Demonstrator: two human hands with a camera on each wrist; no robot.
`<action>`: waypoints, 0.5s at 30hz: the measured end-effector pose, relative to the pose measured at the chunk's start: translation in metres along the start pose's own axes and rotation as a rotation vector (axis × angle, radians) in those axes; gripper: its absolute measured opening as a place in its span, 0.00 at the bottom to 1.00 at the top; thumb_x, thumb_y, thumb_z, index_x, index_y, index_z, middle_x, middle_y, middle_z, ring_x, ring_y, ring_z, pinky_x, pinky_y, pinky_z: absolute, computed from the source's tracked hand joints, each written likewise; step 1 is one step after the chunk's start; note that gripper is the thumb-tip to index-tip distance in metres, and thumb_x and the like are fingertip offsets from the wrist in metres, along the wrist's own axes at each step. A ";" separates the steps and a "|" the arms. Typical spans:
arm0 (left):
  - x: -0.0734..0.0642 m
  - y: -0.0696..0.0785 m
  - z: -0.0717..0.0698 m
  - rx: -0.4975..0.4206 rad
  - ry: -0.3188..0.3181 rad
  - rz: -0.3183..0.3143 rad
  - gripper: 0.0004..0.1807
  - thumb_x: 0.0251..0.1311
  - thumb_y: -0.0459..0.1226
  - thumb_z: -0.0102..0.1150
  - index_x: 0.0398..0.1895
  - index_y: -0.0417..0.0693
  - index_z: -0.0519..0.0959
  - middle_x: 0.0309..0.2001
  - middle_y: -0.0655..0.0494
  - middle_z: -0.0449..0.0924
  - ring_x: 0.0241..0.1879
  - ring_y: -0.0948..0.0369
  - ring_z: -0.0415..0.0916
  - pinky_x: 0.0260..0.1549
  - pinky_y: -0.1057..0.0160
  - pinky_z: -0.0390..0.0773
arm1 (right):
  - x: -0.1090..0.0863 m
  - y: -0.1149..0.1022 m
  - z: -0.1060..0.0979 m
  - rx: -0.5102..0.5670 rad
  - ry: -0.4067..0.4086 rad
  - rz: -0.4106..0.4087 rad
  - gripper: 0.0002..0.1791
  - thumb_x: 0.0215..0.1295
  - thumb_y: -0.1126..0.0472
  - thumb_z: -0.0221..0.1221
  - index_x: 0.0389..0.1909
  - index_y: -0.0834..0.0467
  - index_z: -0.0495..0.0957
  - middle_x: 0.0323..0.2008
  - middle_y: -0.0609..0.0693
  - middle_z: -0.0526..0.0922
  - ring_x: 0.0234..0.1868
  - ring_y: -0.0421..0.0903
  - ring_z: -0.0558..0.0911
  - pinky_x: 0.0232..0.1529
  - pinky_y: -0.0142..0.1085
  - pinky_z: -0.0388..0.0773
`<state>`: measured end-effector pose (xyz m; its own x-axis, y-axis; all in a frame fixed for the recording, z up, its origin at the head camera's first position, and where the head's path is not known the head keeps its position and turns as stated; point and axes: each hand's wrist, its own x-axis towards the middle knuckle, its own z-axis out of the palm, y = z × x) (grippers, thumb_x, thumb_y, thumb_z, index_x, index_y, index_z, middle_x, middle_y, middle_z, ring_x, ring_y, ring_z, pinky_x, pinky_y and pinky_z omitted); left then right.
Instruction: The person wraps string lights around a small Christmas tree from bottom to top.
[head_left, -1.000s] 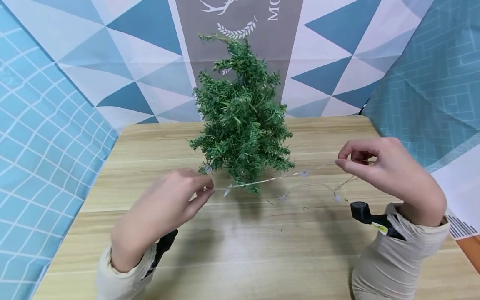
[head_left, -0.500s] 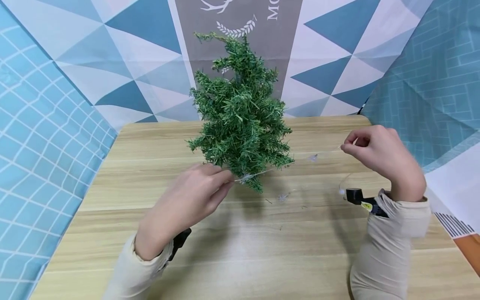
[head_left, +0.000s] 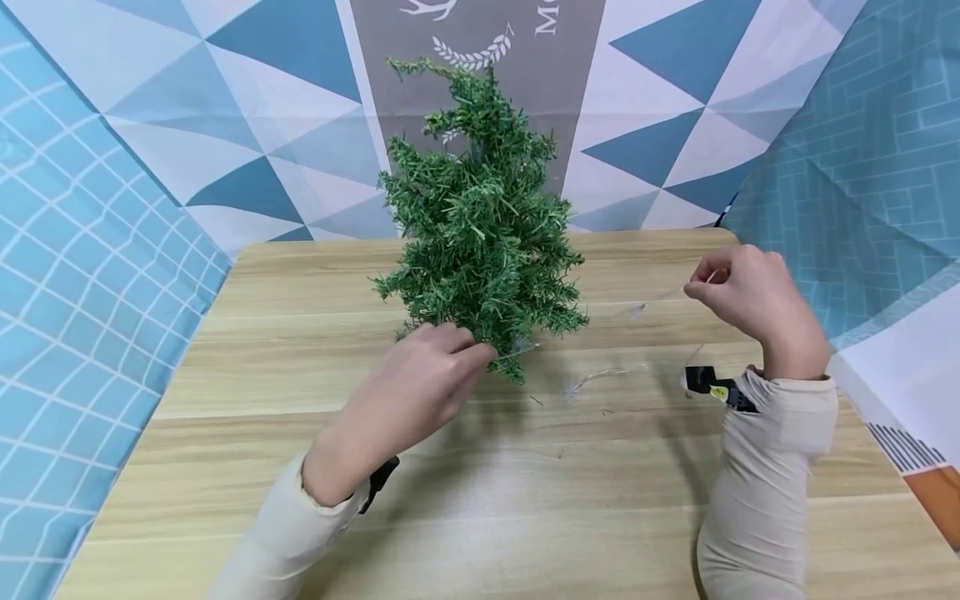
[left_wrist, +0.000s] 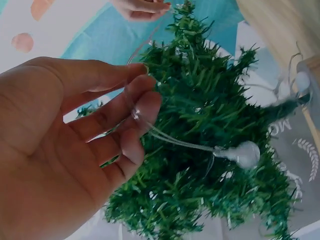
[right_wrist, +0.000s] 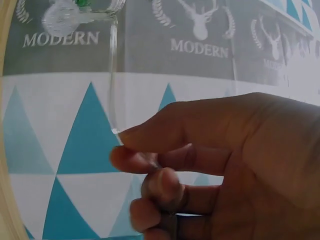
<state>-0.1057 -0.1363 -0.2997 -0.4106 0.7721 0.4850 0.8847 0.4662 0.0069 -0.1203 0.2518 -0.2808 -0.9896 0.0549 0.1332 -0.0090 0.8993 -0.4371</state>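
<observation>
A small green artificial Christmas tree [head_left: 483,217] stands on the wooden table. My left hand [head_left: 420,379] pinches the thin clear wire of a string of lights in front of the tree's lower branches. Beyond those fingers, a translucent bulb [left_wrist: 245,154] hangs before the branches in the left wrist view. Off to the tree's right, my right hand [head_left: 757,300] is raised and pinches another stretch of wire [right_wrist: 114,75] between thumb and forefinger. A clear bulb [right_wrist: 60,17] shows near that wire. Another light [head_left: 572,389] from the string lies low over the table between the hands.
The wooden table [head_left: 525,508] carries a few dark bits of fallen needle. Patterned cloth [head_left: 292,125] hangs close behind the tree, with a blue tiled sheet [head_left: 90,275] on the left and a teal one [head_left: 877,183] on the right.
My left hand has moved right and slightly forward to the tree's lower front, carrying the wire. The right hand has risen a little, and the wire between the hands has gone slack.
</observation>
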 end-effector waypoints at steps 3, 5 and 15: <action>0.002 0.001 0.004 0.024 -0.051 -0.001 0.09 0.60 0.29 0.64 0.42 0.45 0.84 0.31 0.58 0.80 0.30 0.61 0.74 0.34 0.64 0.75 | 0.002 0.003 0.002 -0.006 0.013 0.009 0.10 0.65 0.59 0.61 0.32 0.61 0.85 0.30 0.57 0.85 0.33 0.54 0.77 0.27 0.41 0.70; 0.002 0.001 0.006 0.032 -0.061 -0.015 0.09 0.60 0.30 0.64 0.43 0.45 0.84 0.31 0.57 0.80 0.31 0.61 0.75 0.35 0.63 0.76 | 0.003 0.004 0.005 -0.005 0.090 0.012 0.11 0.66 0.59 0.60 0.33 0.63 0.85 0.29 0.59 0.85 0.31 0.55 0.78 0.26 0.41 0.70; 0.001 0.004 0.010 0.092 -0.095 -0.104 0.15 0.61 0.35 0.66 0.52 0.46 0.83 0.40 0.52 0.83 0.40 0.55 0.77 0.43 0.59 0.79 | 0.026 -0.002 0.031 0.047 0.390 -0.032 0.13 0.69 0.59 0.57 0.35 0.64 0.85 0.27 0.63 0.84 0.27 0.57 0.78 0.29 0.47 0.68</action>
<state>-0.1049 -0.1292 -0.3079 -0.5214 0.7530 0.4013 0.8143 0.5797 -0.0297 -0.1500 0.2383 -0.3038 -0.8596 0.1960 0.4719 -0.0546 0.8830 -0.4662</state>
